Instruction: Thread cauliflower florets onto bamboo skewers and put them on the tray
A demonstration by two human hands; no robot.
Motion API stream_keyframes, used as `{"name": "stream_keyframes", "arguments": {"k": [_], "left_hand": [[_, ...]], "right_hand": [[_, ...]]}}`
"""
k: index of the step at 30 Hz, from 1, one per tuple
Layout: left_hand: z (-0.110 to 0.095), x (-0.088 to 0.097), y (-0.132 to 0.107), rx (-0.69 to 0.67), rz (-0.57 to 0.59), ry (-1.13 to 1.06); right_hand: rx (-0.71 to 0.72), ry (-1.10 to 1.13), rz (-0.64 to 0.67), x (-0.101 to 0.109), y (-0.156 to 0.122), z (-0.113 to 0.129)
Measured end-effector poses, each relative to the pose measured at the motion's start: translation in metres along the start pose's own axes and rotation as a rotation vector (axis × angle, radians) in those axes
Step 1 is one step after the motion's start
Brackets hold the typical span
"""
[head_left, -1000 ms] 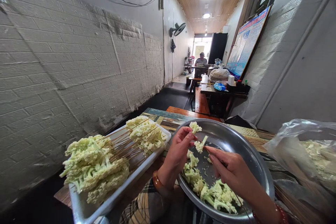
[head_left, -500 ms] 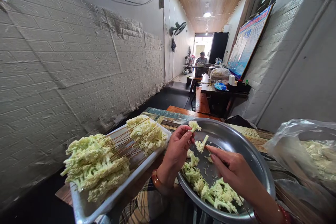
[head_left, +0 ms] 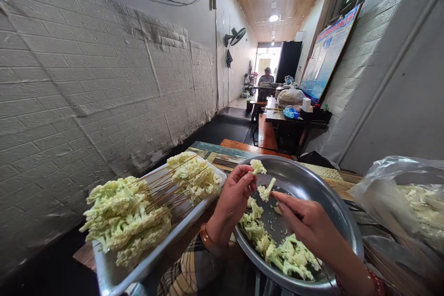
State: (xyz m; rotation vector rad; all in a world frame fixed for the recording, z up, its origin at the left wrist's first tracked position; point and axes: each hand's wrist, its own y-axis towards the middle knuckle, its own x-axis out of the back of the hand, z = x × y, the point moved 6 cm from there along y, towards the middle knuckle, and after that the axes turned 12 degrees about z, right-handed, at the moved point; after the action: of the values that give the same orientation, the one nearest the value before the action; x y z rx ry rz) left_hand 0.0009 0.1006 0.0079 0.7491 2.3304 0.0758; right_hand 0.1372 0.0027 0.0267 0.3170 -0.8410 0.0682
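In the head view my left hand pinches a small cauliflower floret between thumb and fingertips. My right hand is closed round a thin wooden skewer, mostly hidden by the fingers. At the skewer's tip sits another floret, a little below the left hand's one and apart from it. Both hands are above a wide metal basin, where loose cauliflower pieces lie along the near and left side. To the left, a white tray carries skewered cauliflower in two heaps, sticks pointing inward.
A clear plastic bag of cauliflower stands right of the basin, near a bundle of sticks. The patterned table is beneath. Farther back are benches, another table with bags, and a seated person.
Almost nothing differs. Both hands keep the same hold and position, and the florets stay where they were.
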Motion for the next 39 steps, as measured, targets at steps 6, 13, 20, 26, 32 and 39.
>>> {"name": "stream_keyframes", "arguments": {"k": [6,13,20,26,32,39], "left_hand": [[-0.006,0.000,0.000,-0.030,0.019,0.086],[-0.018,-0.001,-0.002,-0.072,0.031,0.363],[-0.023,-0.003,-0.004,-0.092,0.061,0.421],[-0.026,0.003,-0.003,-0.099,0.149,0.543],[-0.031,0.004,-0.003,-0.151,0.163,0.759],[-0.015,0.000,-0.003,-0.092,0.063,0.343]], "right_hand": [[0.011,-0.003,0.108,0.000,0.001,0.000],[0.040,-0.043,0.095,0.005,-0.003,-0.001],[0.048,-0.013,0.100,0.001,0.001,0.000],[0.028,0.037,0.103,-0.005,0.002,0.001],[0.088,0.012,-0.002,-0.007,0.003,-0.002],[0.046,-0.001,-0.023,-0.008,0.001,0.001]]}}
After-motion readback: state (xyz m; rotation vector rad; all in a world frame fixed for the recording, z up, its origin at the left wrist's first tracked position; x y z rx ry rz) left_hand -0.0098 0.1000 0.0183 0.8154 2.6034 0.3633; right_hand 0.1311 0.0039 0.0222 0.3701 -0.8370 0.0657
